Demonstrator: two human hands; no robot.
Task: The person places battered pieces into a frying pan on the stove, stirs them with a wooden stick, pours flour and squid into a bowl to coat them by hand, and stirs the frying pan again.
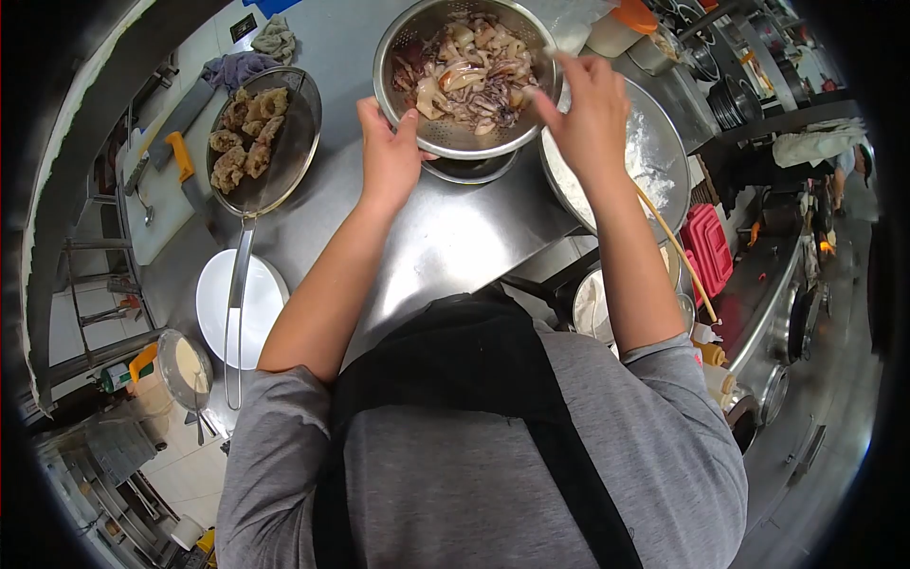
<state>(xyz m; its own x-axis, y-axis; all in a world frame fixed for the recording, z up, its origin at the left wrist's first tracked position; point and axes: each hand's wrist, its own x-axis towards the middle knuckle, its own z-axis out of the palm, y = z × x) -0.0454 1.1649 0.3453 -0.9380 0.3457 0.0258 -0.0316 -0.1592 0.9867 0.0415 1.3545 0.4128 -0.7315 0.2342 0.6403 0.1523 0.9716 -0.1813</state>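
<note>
A perforated metal colander [391,68] full of raw, sliced squid [474,71] is tilted slightly above another metal bowl [471,171]. My left hand [391,152] grips its lower left rim, thumb on top. At the right rim is my right hand [592,109], its thumb and fingers spread apart around the edge; whether the fingers touch the rim is hard to tell. Beneath my right forearm stands a wide bowl of white flour [654,142]. Left of the colander, a long-handled strainer [296,156] holds browned, battered pieces [248,133].
A white bowl [216,303] sits under the strainer's handle. On the cutting board [161,223] at left lie a knife with an orange handle [178,155] and a cleaver [180,116]. A thin stick [684,258] leans over the flour bowl, near red containers [711,248].
</note>
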